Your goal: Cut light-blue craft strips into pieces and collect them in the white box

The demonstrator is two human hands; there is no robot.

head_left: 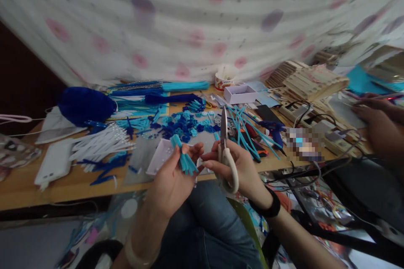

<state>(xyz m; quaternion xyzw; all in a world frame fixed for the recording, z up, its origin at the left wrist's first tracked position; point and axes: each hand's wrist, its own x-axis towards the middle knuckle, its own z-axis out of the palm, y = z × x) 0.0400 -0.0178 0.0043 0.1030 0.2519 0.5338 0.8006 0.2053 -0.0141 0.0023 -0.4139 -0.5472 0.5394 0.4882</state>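
My left hand (172, 180) is closed around a small bundle of short turquoise pipe cleaners (187, 162), pinched between thumb and fingers. Looped over my right hand (243, 166) are scissors (232, 170) with pale handles, their blades pointing up and away from me. The fingertips of both hands come close together just right of the bundle; whether they touch is unclear. Under and behind my left hand sits a white box (159, 155) with small white beads in it. Beyond lie blue and turquoise flower-shaped pieces (186, 124). Long turquoise pipe cleaners (244, 132) lie right of the blades.
White pipe cleaners (97, 145) and a white power bank (55, 164) lie at left, near a dark blue plush piece (86, 106). At right are a blue glue gun (276, 132), power strips (331, 143) with cables, and another person's hand (375, 122). A lilac box (240, 94) stands behind.
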